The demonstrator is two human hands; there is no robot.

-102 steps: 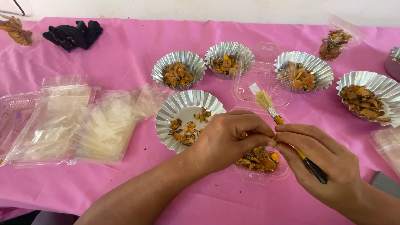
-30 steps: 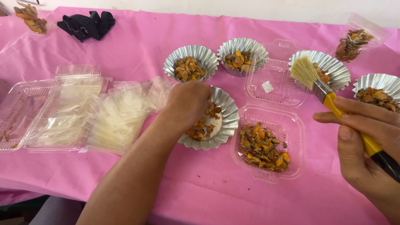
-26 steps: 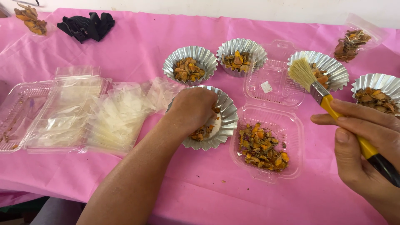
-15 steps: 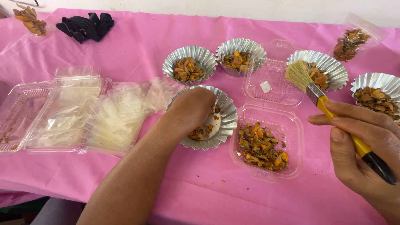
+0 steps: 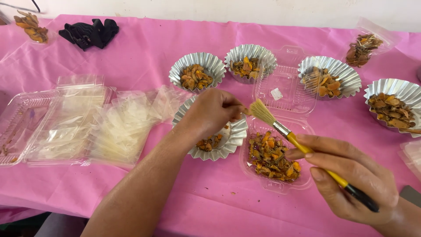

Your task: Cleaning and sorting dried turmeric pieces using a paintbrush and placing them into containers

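My left hand point(image 5: 215, 112) hovers over a fluted foil tray point(image 5: 228, 141) of orange-brown dried pieces, its fingertips pinched on one small piece. My right hand point(image 5: 346, 182) grips a yellow-handled brush point(image 5: 307, 153) like a pen. The brush's pale bristles sit against the pinched piece at my left fingertips. Just below the brush lies an open clear plastic box point(image 5: 307, 182) filled with the same orange pieces, its lid point(image 5: 285, 83) folded back.
Several more foil trays of pieces stand along the back: one point(image 5: 197, 66), another point(image 5: 251, 55), a third point(image 5: 346, 72), and one at the right point(image 5: 394, 90). Clear plastic bags point(image 5: 118, 131) and boxes point(image 5: 39, 127) lie at the left. A black cloth point(image 5: 90, 33) lies far left.
My left hand has risen out of the foil tray with a piece pinched. The brush has swung left and down until its bristles meet that piece.
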